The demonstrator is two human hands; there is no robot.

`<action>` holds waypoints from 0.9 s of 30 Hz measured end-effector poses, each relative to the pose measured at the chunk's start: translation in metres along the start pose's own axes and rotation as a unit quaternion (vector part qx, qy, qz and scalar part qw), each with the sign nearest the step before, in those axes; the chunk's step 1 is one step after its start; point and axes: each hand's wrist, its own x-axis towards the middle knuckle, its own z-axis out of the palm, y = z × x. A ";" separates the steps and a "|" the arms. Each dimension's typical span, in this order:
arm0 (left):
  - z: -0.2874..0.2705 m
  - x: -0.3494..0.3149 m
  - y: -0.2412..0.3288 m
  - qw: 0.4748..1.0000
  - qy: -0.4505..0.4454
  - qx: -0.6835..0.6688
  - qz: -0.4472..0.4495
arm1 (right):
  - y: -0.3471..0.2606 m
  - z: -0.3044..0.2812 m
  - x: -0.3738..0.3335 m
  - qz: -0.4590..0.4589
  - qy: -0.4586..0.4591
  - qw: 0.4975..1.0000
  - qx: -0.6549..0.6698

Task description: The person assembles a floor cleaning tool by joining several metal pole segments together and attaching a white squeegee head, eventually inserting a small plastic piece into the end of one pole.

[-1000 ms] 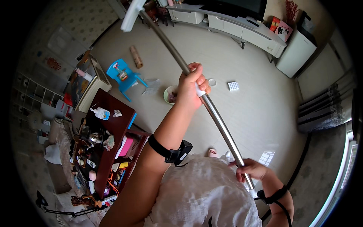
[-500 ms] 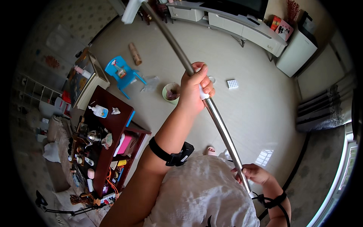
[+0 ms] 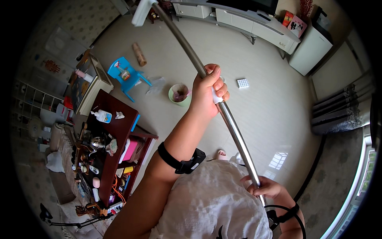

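A long telescopic metal pole (image 3: pixel 236 133) slants across the view, from the far left down to my right side. At its far end sits a white plastic head (image 3: pixel 142 12), partly cut off by the upper edge. My left hand (image 3: pixel 209 85) is wrapped round the pole at the white collar (image 3: pixel 216 96) where the thin tube enters the thicker one. Near the lower end, my right hand (image 3: pixel 266 187) holds the thick tube between thumb and fingers, some of the fingers hidden behind it. Both forearms wear black straps with small devices.
On the tiled floor stand a light green bin (image 3: pixel 180 95), a blue chair (image 3: pixel 126 75) holding a spray bottle, a brown roll (image 3: pixel 139 54) and a checkered box (image 3: pixel 242 83). A cluttered dark red table (image 3: pixel 115 106) is at left. A white TV cabinet (image 3: pixel 238 24) lines the far wall.
My right hand has shifted slightly lower on the pole, and its fingers have changed position. My left hand keeps its grip. The whole view has shifted a little.
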 end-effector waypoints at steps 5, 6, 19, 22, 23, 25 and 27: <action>-0.012 0.021 0.011 0.992 0.110 0.017 0.065 | 0.020 -0.001 -0.001 -0.065 0.437 0.682 -0.582; -0.023 0.031 0.014 0.985 0.142 0.024 0.095 | 0.032 -0.017 -0.009 -0.074 0.521 0.512 -0.679; -0.007 -0.007 0.044 0.983 0.155 -0.101 0.014 | 0.024 -0.027 -0.004 -0.224 0.531 0.557 -0.598; -0.005 -0.011 0.040 0.979 0.171 -0.107 -0.006 | 0.022 -0.023 -0.002 -0.232 0.511 0.558 -0.611; -0.003 -0.013 0.040 0.979 0.174 -0.104 -0.005 | 0.022 -0.023 -0.002 -0.238 0.509 0.557 -0.612; -0.005 -0.012 0.038 0.981 0.169 -0.097 0.009 | 0.027 -0.025 -0.004 -0.247 0.508 0.556 -0.609; -0.006 -0.012 0.038 0.981 0.163 -0.104 0.021 | 0.034 -0.028 -0.005 -0.239 0.515 0.579 -0.585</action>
